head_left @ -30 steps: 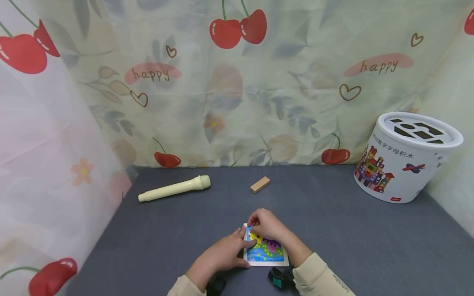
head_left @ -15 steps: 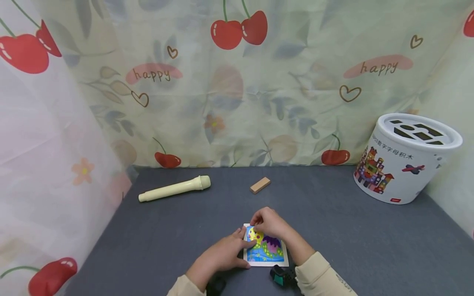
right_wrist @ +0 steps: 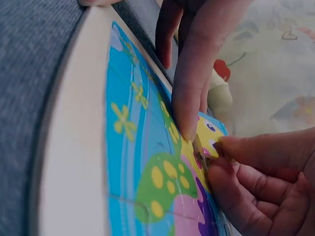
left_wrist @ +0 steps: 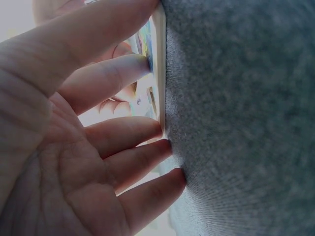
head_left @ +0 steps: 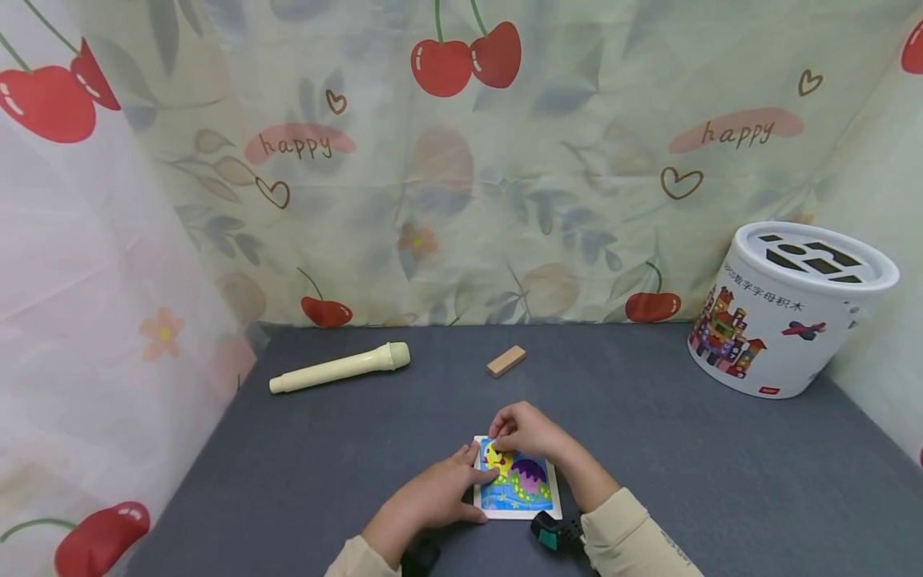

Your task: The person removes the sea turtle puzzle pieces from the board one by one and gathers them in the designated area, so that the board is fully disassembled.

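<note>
While my right hand (head_left: 530, 431) pinches one thin yellow-and-blue piece (right_wrist: 211, 129), tilted and unseated, the pale-framed, multicoloured square puzzle (head_left: 521, 502) under my outstretched left hand (head_left: 440, 490) looks otherwise filled.

Over the last second the right hand (head_left: 534, 433) has shifted slightly rightward, its fingers (head_left: 497, 429) now a little farther along the far edge of the puzzle board (head_left: 515, 515) from the far left corner. More of the yellow face (head_left: 496, 460) and the purple dome (head_left: 529, 469) is uncovered. The right sleeve (head_left: 638, 537) has slid right, and the black-and-teal wrist device (head_left: 550, 533) has moved right and slightly farther from the person.
</note>
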A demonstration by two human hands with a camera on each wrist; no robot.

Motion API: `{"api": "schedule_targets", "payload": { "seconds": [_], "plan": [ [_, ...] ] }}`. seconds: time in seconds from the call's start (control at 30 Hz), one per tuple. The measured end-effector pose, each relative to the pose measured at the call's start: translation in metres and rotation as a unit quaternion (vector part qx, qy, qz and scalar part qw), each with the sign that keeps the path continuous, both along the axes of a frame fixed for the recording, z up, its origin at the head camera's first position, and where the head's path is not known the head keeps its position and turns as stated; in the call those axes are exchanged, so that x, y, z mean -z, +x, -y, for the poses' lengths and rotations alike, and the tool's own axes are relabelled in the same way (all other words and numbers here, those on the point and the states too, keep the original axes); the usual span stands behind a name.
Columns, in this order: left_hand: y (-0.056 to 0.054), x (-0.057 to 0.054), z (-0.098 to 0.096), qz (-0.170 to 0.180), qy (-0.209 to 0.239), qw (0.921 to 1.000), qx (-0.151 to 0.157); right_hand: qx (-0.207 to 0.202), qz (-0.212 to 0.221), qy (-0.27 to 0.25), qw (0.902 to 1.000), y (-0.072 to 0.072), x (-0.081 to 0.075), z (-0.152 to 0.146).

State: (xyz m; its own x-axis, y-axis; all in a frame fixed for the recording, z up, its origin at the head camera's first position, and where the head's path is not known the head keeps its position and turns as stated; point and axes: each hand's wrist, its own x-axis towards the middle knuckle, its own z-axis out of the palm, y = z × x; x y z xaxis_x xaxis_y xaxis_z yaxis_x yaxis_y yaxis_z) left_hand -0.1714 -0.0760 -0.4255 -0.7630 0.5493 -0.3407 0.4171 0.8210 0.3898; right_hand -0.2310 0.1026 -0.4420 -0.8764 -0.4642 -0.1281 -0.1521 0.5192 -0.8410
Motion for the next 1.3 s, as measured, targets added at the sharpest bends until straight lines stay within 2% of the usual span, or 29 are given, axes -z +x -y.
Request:
{"api": "schedule_targets", "payload": {
  "seconds": [0.23, 0.5, 0.87, 1.3],
  "plan": [
    [0.0, 0.001, 0.002, -0.008, 0.005, 0.9999, 0.004, 0.002, 0.033, -0.041, 0.9986, -0.005, 0.004, -0.008],
    [0.002, 0.002, 0.001, -0.029, 0.003, 0.9996, 0.004, 0.021, 0.039, -0.03, 0.9985, -0.007, 0.001, -0.03],
    [0.002, 0.006, -0.006, -0.024, -0.022, 0.9995, 0.006, 0.039, 0.054, -0.057, 0.9962, -0.009, 0.004, -0.065],
    [0.004, 0.005, -0.006, -0.03, -0.014, 0.9994, 0.012, 0.064, 0.052, -0.04, 0.9958, -0.008, 0.001, -0.095]
  ]
}}
